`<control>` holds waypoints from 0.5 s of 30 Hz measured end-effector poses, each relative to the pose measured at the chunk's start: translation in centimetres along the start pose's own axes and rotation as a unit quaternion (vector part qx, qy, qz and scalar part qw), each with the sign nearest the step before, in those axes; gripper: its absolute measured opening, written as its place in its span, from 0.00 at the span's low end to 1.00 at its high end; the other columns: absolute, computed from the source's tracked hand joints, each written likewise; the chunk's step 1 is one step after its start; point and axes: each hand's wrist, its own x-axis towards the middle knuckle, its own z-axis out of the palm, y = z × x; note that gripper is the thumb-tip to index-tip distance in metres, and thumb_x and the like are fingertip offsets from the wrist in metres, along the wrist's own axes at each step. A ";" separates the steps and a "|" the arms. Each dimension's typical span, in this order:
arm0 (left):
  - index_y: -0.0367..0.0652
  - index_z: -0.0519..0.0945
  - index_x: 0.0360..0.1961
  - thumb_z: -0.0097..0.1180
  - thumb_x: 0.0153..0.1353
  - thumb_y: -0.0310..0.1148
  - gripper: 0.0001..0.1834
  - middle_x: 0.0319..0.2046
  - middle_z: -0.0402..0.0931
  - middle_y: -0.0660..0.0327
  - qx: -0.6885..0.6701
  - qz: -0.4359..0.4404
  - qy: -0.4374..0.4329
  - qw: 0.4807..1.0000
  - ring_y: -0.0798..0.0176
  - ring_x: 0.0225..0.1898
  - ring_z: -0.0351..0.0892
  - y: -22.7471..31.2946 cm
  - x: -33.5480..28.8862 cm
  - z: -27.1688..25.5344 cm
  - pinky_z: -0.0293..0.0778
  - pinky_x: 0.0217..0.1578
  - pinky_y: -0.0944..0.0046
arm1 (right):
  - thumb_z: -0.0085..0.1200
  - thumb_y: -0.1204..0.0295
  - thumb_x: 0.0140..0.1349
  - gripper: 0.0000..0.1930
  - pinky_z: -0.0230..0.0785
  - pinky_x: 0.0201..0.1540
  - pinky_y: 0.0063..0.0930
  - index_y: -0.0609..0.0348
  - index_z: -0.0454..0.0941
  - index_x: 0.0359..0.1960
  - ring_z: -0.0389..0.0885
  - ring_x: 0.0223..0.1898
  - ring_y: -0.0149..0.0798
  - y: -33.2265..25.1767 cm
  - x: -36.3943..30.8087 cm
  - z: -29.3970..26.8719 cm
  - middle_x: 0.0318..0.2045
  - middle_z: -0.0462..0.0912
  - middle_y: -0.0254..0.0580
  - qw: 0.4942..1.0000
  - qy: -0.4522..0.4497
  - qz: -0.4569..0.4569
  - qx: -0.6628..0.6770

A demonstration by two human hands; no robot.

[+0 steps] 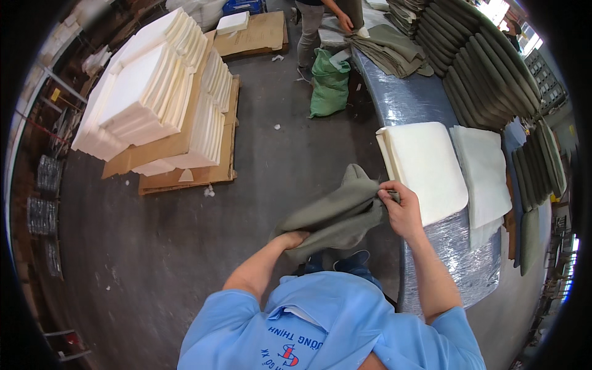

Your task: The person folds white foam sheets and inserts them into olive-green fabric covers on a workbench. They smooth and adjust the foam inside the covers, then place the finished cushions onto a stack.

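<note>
A dark olive-grey fabric cushion cover (336,213) hangs bunched between my hands, in front of my body and left of the wrapped table. My right hand (399,206) pinches its upper right edge between thumb and fingers. At the lower left, my left hand (295,239) reaches into the folds of the cover, and cloth hides its fingers. Just beyond my right hand, white foam cushion pads (425,163) with rounded corners lie stacked on the table. Beside them lies a thin whitish sheet of padding (482,176).
The table (453,259) is wrapped in shiny plastic film. Olive cushions (487,77) are stacked high along its right side, with folded covers (394,52) at its far end. A person (311,31) stands there near a green sack (330,86). White foam (139,86) is piled at left.
</note>
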 end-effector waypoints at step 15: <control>0.33 0.85 0.57 0.45 0.79 0.49 0.29 0.51 0.86 0.47 0.173 -0.071 0.228 0.955 0.53 0.53 0.85 6.0 -7.6 -17.7 0.79 0.56 0.55 | 0.58 0.76 0.54 0.19 0.80 0.45 0.47 0.50 0.86 0.48 0.88 0.46 0.53 -0.7 8.4 -1.1 0.45 0.90 0.48 0.852 0.021 -0.261 -0.452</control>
